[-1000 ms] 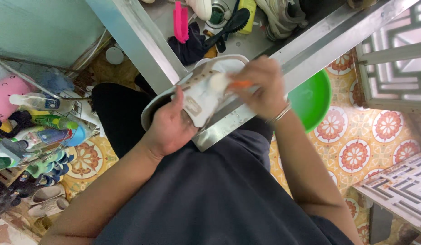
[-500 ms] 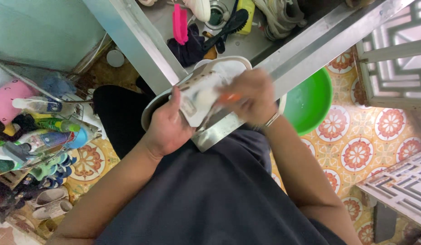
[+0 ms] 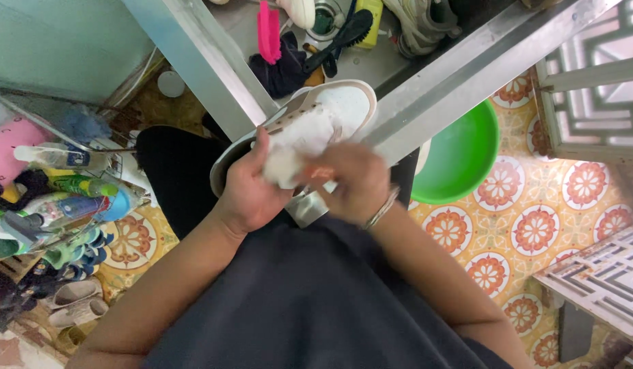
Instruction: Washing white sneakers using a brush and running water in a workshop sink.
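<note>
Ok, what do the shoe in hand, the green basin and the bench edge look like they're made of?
Shoe: pale, smooth upper, likely leather or synthetic, partly under white foam; which one is unclear.
Green basin: probably plastic, judging by its even bright colour and soft sheen.
Bench edge: metal, likely stainless steel, grey with a brushed shine.

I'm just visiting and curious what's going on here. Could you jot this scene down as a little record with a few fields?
Left hand: left hand grips a white shoe from its side, sole up
Right hand: right hand, blurred, holds a small orange-handled tool against the foamy sole; a bracelet is on the wrist
Shoe position: over the edge of a metal sink
In the sink: pink brush, black brush, dark cloth
On the tiled floor: green basin
At left: rack of bottles
</note>
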